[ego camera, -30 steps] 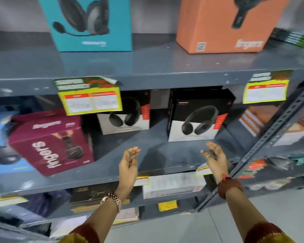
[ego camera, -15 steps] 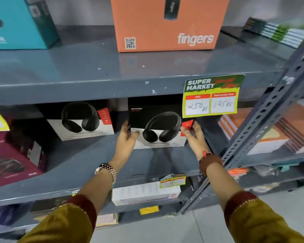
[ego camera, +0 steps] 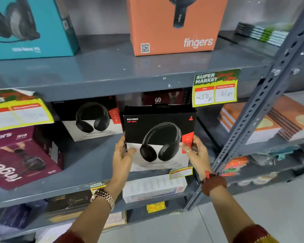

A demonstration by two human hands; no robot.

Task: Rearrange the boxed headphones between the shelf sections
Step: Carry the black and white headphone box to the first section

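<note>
A black-and-white boxed headphone set marked "Rockerz" is held upright in front of the middle shelf, lifted off its surface. My left hand grips its lower left edge and my right hand grips its lower right edge. A matching black-and-white box stands further back on the same shelf to the left. A maroon headphone box lies tilted at the far left. On the top shelf stand a teal box and an orange "fingers" box.
A slotted grey upright post rises diagonally just right of my right hand. Price tags hang from the top shelf's edge. Stacked books fill the right-hand section. A white box sits on the lower shelf beneath the held box.
My hands reached in, gripped the right black-and-white box at both sides, and have pulled it forward and up off the middle shelf. A dark red box now shows behind it.
</note>
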